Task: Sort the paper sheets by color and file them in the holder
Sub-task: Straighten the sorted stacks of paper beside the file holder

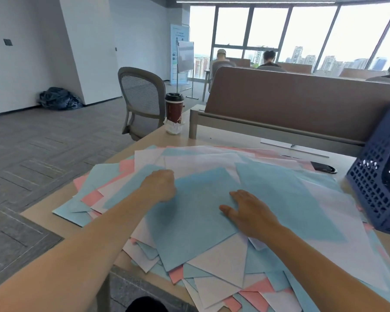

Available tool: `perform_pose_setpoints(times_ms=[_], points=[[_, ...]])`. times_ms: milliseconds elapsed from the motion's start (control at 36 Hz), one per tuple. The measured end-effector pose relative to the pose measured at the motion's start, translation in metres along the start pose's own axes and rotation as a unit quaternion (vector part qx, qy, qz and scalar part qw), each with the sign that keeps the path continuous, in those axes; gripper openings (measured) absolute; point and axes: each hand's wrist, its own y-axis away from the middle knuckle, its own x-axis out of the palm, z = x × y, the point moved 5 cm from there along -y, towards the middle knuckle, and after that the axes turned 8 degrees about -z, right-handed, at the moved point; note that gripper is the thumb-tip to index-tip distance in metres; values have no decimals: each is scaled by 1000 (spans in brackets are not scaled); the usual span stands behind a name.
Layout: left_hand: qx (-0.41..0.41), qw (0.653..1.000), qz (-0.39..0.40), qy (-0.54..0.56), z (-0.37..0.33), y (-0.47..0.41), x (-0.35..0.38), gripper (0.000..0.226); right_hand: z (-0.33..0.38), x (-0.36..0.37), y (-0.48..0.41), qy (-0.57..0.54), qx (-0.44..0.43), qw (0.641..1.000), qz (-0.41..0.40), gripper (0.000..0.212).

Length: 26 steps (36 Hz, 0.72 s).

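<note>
Blue, pink and white sheets point(212, 163) lie in a loose overlapping heap across the desk point(45, 210); a large blue sheet point(198, 221) sits on top near the front. The left hand point(160, 185) rests at that sheet's left edge with fingers curled under, though whether it pinches the paper cannot be told; the right hand point(248, 212) lies flat on the sheet, fingers straight. The dark blue holder point(374, 176) stands tilted at the right edge, touching the heap; a cup point(174, 108) stands at the far corner.

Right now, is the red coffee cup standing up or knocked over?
Standing up. The red cup sits upright at the far corner of the table, with its black lid on top.
</note>
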Motion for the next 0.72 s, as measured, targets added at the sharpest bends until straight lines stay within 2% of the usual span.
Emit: perform_pose_setpoints(times_ms=[56, 111, 167, 250, 333, 444, 528, 611, 667, 722], points=[[7, 1000, 8, 29, -4, -1, -4, 31, -8, -5, -1, 9, 13, 1000, -24, 65], [4, 998, 14, 57, -9, 0, -9, 28, -23, -12, -1, 36, 68, 996, -34, 65], [-5, 996, 13, 87, -13, 2, -14, 22, -41, -18, 1, 54, 136, 989, -21, 70], [-25, 989, -6, 147, -19, 7, -18, 10, -63, -23, 5, 25, 204, 979, 5, 80], [-56, 976, -26, 211, -29, 13, -18, 13, -72, -21, 7, -7, 211, 977, 34, 87], [-93, 952, -30, 290, -55, 22, -9, 22, -70, -22, 14, -35, 186, 981, 41, 86], [-105, 943, -34, 314, -77, 26, -1, 24, -77, -32, 17, -49, 183, 982, 21, 83], [-114, 936, -36, 331, -97, 29, 6, 27, -103, -44, 16, -59, 215, 975, -22, 96], [-120, 932, -36, 341, -106, 29, 9, 28, -127, -45, 15, -45, 246, 968, -15, 91], [-122, 927, -36, 353, -113, 27, 11, 26, -140, -46, 17, -36, 241, 970, 14, 88]])
